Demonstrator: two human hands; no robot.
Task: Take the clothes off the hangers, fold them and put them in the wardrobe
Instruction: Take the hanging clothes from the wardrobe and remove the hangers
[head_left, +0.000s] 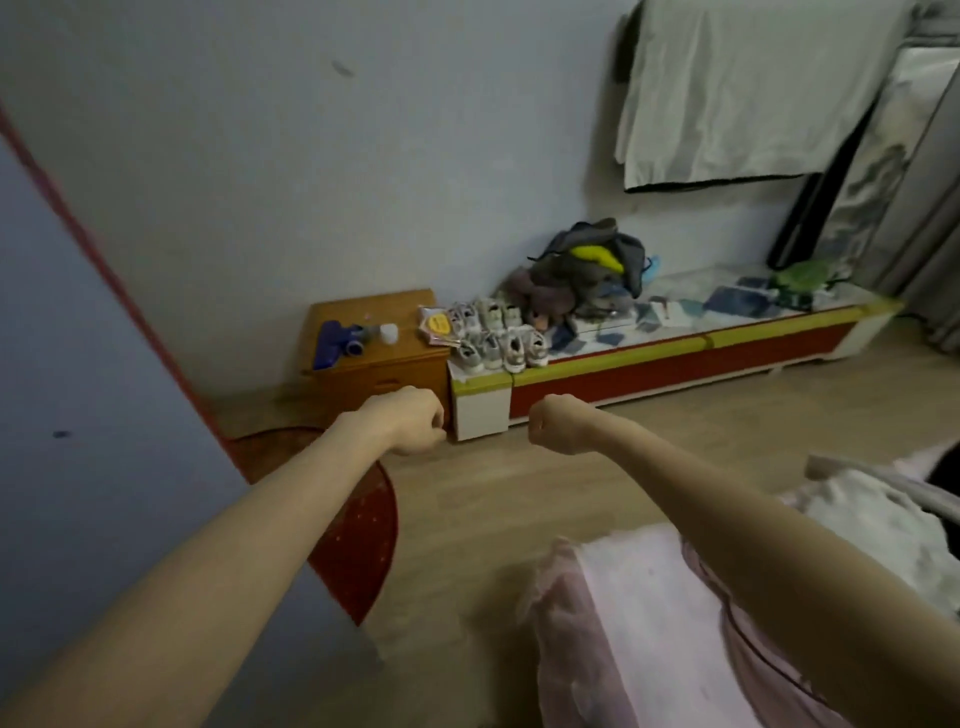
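Both my arms stretch forward over the wooden floor. My left hand (413, 423) and my right hand (558, 423) are curled into fists side by side, a small gap apart, and hold nothing. A pale garment (727, 88) hangs against the wall at the upper right; its hanger is out of sight. A pink garment (639, 623) lies on the bed at the lower right, under my right forearm. No wardrobe shows clearly.
A blue panel with a red edge (78, 364) fills the left. A red stool (358, 525) stands beside it. Ahead are a wooden bedside cabinet (374, 358) and a low red and yellow cabinet (675, 358) carrying shoes (498, 338) and a clothes pile (587, 270).
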